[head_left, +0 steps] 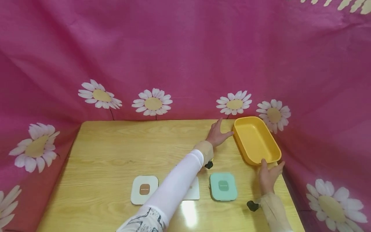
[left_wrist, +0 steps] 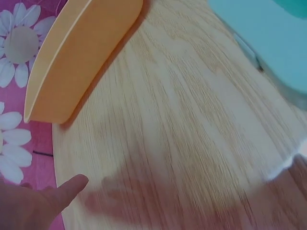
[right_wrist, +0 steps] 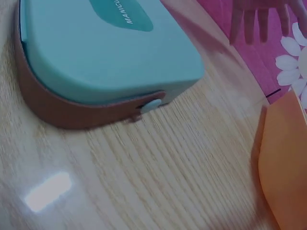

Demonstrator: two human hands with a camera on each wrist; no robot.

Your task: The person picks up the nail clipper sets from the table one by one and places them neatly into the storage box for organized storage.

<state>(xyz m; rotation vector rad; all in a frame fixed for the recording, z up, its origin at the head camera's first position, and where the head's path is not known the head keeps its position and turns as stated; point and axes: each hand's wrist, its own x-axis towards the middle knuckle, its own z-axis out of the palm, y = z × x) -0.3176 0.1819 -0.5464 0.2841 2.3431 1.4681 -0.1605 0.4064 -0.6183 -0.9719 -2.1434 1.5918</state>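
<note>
A yellow rectangular tray (head_left: 256,141) stands at the table's far right corner. My left hand (head_left: 217,133) is stretched out at its left side, fingers straight and spread, the thumb tip close to the rim. In the left wrist view part of that hand (left_wrist: 33,206) is seen apart from the tray (left_wrist: 86,67). My right hand (head_left: 268,177) is at the tray's near end, thumb overlapping the rim and fingers extended; whether it touches cannot be told. A mint-green manicure case (head_left: 223,186) lies between the arms, with a brown strap (right_wrist: 86,112) along its side.
A white case (head_left: 144,190) with a brown label lies left of my left arm. Another white case (head_left: 192,190) is partly hidden under that forearm. A pink flowered curtain (head_left: 185,64) borders the wooden table (head_left: 110,154) at the back and sides.
</note>
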